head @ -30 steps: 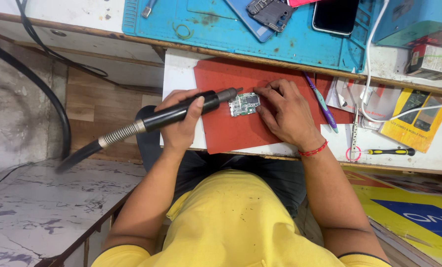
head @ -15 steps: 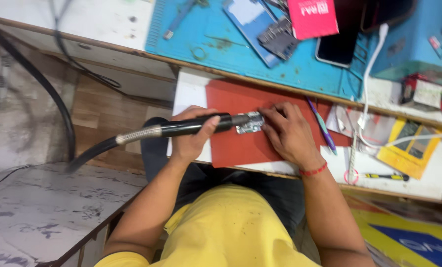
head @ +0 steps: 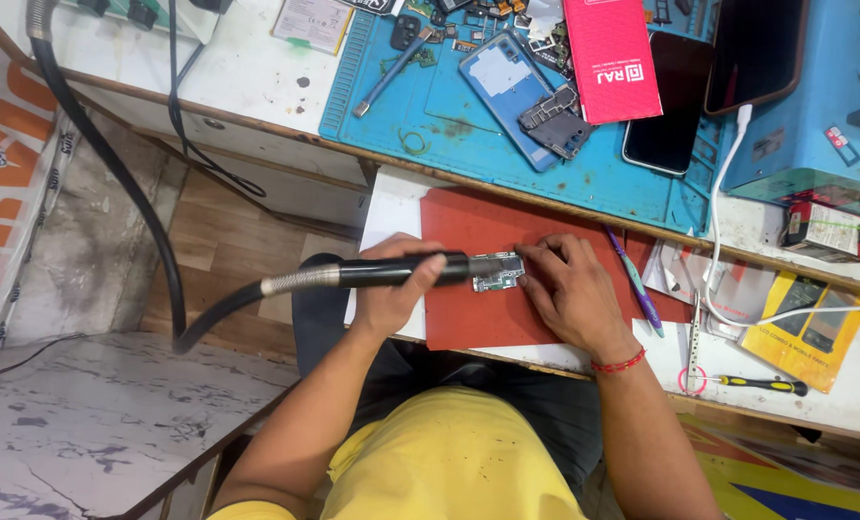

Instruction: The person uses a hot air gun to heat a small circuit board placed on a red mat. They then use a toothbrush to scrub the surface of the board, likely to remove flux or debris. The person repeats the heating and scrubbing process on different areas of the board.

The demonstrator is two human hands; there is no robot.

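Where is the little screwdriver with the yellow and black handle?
In the head view, the screwdriver lies at the right end of the white table, near its front edge, just below the yellow package and to the right of the right hand.

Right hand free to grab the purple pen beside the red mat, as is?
Probably not without letting go first: the right hand is pressing the small circuit board on the red mat. The purple pen lies uncovered just beside that hand's knuckles, with nothing between them.

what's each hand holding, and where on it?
Left hand: black hot-air handpiece, gripped mid-barrel. Right hand: fingers pin the small circuit board at its right edge.
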